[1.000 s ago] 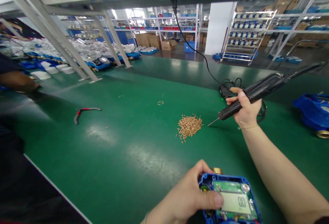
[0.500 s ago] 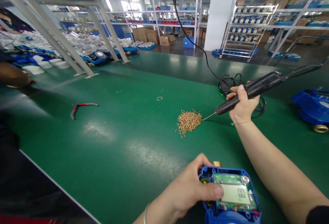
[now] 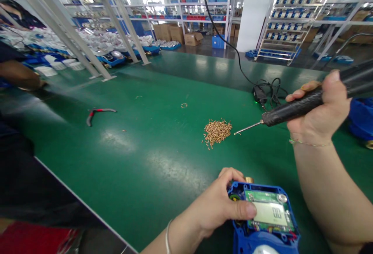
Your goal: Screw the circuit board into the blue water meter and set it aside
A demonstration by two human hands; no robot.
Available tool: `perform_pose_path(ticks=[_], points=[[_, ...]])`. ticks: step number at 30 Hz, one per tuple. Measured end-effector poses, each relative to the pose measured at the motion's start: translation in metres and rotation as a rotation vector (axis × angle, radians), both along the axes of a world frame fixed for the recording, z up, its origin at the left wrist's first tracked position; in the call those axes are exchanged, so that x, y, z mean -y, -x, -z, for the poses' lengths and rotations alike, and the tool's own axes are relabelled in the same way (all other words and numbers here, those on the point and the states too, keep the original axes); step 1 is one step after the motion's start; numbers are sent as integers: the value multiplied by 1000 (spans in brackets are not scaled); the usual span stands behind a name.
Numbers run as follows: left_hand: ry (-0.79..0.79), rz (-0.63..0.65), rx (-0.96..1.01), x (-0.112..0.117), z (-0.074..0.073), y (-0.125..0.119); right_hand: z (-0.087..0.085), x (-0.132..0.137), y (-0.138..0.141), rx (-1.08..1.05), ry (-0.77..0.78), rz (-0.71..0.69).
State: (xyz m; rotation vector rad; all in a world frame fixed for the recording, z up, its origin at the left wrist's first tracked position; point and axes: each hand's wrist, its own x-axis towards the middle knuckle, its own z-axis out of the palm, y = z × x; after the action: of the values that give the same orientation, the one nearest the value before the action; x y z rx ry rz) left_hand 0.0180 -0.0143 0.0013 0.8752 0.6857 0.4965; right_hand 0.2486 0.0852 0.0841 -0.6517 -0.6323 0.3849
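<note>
My left hand [image 3: 218,207] grips the left side of a blue meter housing [image 3: 266,223] at the bottom of the head view; its green circuit board and grey LCD face up, and my thumb lies on the board's edge. My right hand [image 3: 319,110] is closed around a black electric screwdriver [image 3: 294,108]. The thin metal bit points left and hovers just right of a small pile of brass screws [image 3: 217,130] on the green table mat [image 3: 151,160]. A brass fitting [image 3: 248,179] pokes out behind the housing.
Red-handled pliers [image 3: 99,112] lie at the left. A small ring [image 3: 183,105] and a black power adapter with coiled cable [image 3: 264,92] sit farther back. Another blue housing [image 3: 359,119] is at the right edge. A co-worker's arm [image 3: 19,75] rests at far left. Grey frame struts stand behind.
My right hand has lifted the screwdriver and drawn it back toward me and to the right, off the edge of the screw pile. My left hand keeps holding the blue housing.
</note>
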Motion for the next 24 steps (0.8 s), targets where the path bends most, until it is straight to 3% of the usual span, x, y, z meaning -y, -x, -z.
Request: perform_pose_path(ticks=[7, 24], points=[[-168, 31, -126, -4, 0, 4, -23, 32, 12, -76, 121, -180], [-290, 92, -84, -10, -2, 3, -16, 30, 25, 21, 250, -196]])
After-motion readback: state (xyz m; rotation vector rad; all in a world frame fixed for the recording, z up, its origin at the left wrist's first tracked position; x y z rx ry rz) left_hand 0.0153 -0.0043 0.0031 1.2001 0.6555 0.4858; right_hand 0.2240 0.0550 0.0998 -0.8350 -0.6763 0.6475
